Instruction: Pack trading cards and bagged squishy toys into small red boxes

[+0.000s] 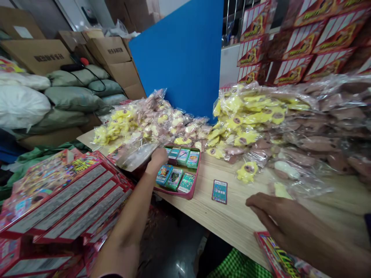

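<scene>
Held the left hand (159,156) curled at the left side of the red-rimmed tin (189,195), the right hand (278,216) slack over the table (207,206).
Looked light, stiff and somewhat slick, best held level by opposite rims to keep the card packs (175,178) from sliding. Lay just right of the left fingers and well left of the right, past a single card (220,192). Could not tell for certain any grasp on the left; saw nothing gripped on the right.
</scene>
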Motion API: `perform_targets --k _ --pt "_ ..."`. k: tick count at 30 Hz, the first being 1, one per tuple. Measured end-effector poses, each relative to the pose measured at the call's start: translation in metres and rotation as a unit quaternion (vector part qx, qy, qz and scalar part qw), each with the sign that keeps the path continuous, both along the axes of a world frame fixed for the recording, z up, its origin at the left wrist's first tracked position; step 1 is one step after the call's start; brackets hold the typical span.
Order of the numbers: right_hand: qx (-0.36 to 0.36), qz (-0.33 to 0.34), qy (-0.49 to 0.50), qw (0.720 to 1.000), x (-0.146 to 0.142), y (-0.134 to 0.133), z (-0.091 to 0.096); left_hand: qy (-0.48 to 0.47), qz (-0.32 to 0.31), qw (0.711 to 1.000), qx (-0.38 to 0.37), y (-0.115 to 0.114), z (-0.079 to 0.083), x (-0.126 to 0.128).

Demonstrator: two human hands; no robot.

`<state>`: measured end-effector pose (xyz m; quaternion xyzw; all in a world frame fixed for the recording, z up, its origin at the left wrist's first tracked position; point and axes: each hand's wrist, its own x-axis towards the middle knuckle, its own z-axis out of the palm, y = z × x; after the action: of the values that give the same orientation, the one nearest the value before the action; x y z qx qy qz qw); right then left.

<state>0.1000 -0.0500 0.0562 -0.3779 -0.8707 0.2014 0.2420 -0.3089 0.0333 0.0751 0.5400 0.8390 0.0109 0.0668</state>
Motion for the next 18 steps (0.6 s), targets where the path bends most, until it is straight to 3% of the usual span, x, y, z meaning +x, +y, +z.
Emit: perform_targets --k 3,8,13,18 --pt "-0.011 0.054 -0.065 0.996 -0.022 0.0 -0.007 0.024 -0.013 0.998 -0.056 0.007 -0.004 -0.018" --pt "-0.048 0.087 -0.121 0.988 -0.025 0.004 -0.006 0.051 -0.041 0.992 -0.111 0.016 -0.002 -0.033" --pt "-0.089 0.079 -0.171 0.978 -0.023 0.011 0.003 0.065 -0.067 0.987 -0.13 0.019 -0.002 -0.038" --pt "-0.116 0.061 -0.206 0.97 -0.024 0.011 -0.002 0.085 -0.06 0.986 -0.129 0.025 -0.01 -0.034"
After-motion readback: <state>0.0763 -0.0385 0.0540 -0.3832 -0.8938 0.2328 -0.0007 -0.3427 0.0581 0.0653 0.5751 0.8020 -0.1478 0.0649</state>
